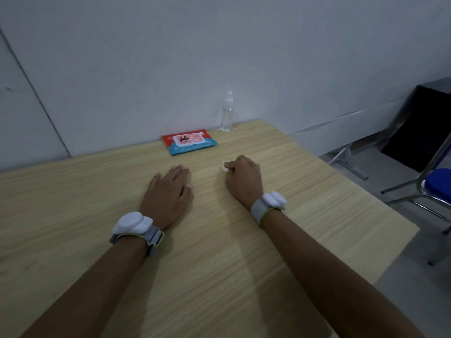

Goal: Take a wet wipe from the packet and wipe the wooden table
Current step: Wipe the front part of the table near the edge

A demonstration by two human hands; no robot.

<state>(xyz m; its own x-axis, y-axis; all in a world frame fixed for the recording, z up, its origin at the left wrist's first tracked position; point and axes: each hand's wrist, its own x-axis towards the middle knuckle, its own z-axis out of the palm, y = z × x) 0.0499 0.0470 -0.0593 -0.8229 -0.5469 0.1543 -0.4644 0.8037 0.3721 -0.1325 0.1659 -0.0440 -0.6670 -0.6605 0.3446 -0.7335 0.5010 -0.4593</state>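
A red and blue wet wipe packet (189, 141) lies flat near the far edge of the wooden table (305, 215), its lid flap down. My right hand (242, 180) rests on the table with its fingers curled round a small white wad, apparently a wet wipe (225, 166), which peeks out at the fingertips. My left hand (168, 193) lies flat on the table with its fingers straight, a little to the left of the right hand. Both hands are in front of the packet and apart from it.
A clear spray bottle (227, 113) stands upright by the wall, right of the packet. The table's right edge runs diagonally; beyond it are a blue-seated metal chair (436, 184) and a black cabinet (424, 123). A grey wall backs the table.
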